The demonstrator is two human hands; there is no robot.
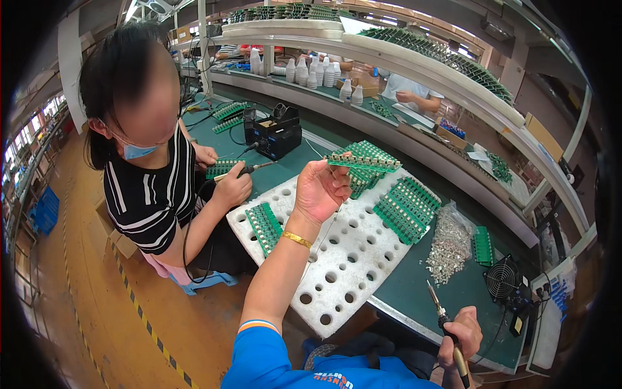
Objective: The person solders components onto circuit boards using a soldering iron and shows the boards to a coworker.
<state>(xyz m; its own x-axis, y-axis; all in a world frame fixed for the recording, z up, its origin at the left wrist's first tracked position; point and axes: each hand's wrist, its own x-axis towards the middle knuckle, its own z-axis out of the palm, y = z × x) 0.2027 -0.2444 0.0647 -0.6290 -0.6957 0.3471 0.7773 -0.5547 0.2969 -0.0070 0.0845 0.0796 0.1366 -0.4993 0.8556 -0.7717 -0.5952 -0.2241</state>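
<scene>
My left hand (319, 190) is raised over a white foam board (337, 285) with round holes, its fingers pinching the end of a green circuit board strip (372, 163). A thin wire hangs below that hand. At the lower right, my right hand (465, 337) grips a soldering iron (443, 316), its metal tip pointing up and away from the strip. Behind the held strip lies a pile of green circuit boards (363, 178). More circuit boards (408, 207) rest at the foam's right side, and another group (264, 228) at its left.
A co-worker (152, 162) sits at left, holding a soldering iron and a board. A black soldering station (275, 133) stands on the green bench. At right are a plastic bag of small metallic parts (451, 236) and a black fan (502, 279). A shelf (414, 48) spans the back.
</scene>
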